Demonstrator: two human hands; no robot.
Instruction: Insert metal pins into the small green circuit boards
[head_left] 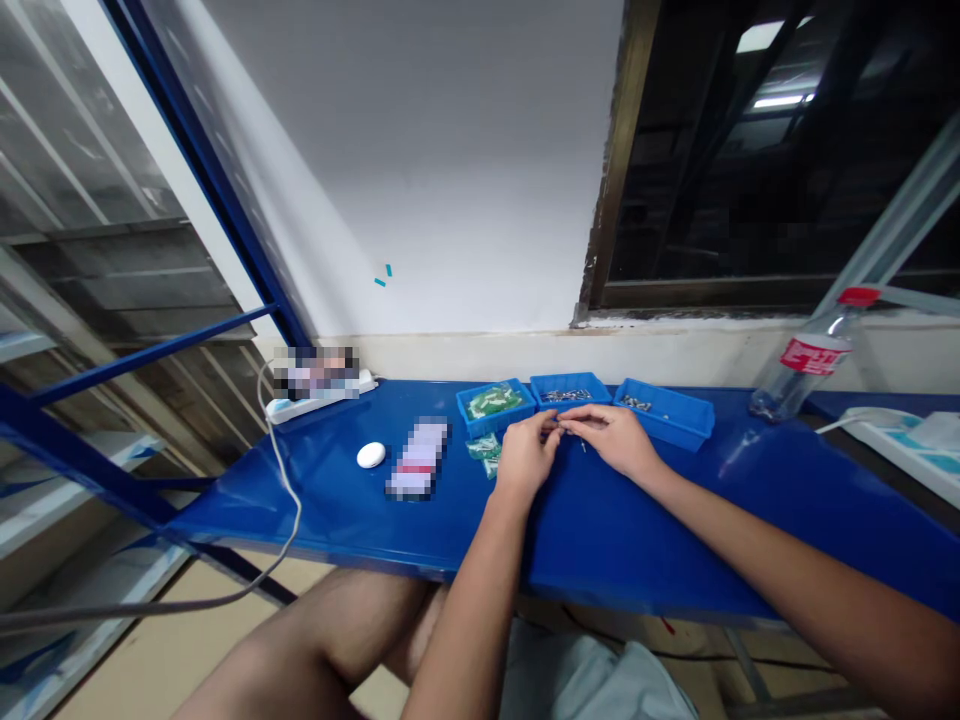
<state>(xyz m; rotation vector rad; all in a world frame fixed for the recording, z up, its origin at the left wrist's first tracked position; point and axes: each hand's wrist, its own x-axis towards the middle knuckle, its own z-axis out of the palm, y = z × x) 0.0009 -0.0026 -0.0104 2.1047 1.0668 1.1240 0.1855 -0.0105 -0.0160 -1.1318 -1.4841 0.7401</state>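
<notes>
Near the center of the frame, the left hand and the right hand meet above the blue desk. The fingertips of both are drawn together, pinching a small part between them; it is too small and too covered by fingers to name. Just below the right hand's fingers shows a thin metal piece, perhaps a screw; whether it lies on the desk or hangs from the fingers, I cannot tell.

Beyond the hands, 3 blue plastic bins stand in a row toward the wall: the left bin holds green and white pieces, the middle bin a layer of metal screw-like parts, and the right bin a few metal pieces at its left end. A green-and-white packet lies just left of the left hand, in front of the left bin.

The step in hand looks like fine fingertip work on 1 small part, with both hands sharing it. As I judge it, the next move calls for a light, steady pinch from both sides, with small finger adjustments rather than arm travel.
</notes>
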